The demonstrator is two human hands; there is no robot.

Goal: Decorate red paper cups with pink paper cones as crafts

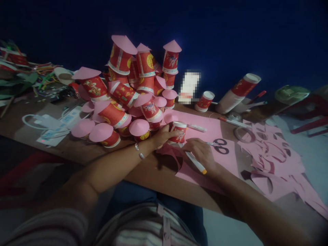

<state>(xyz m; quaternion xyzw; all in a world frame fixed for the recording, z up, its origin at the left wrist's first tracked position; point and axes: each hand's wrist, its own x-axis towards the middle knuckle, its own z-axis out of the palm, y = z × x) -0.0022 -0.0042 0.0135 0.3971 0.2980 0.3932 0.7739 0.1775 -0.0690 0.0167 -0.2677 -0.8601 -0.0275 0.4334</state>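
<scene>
My left hand (164, 136) is closed around the side of a red paper cup (178, 132) with a white rim and a printed figure. The cup stands on a sheet of pink paper (228, 160). My right hand (201, 152) grips a white marker with an orange end (196, 163); that end points back toward me. Its front end is close to the cup's base, and the tip is hard to make out. Just behind the cup lies another white marker (197, 128). Black-handled scissors (220, 147) rest on the pink sheet to the right of my right hand.
Red cups with pink cone tops (124, 94) are piled left of centre. A white power strip (60, 126) with cables lies further left. Cut pink scraps (276, 153) and a tape roll (244, 135) are at the right. A tall cup stack (239, 92) leans at the back.
</scene>
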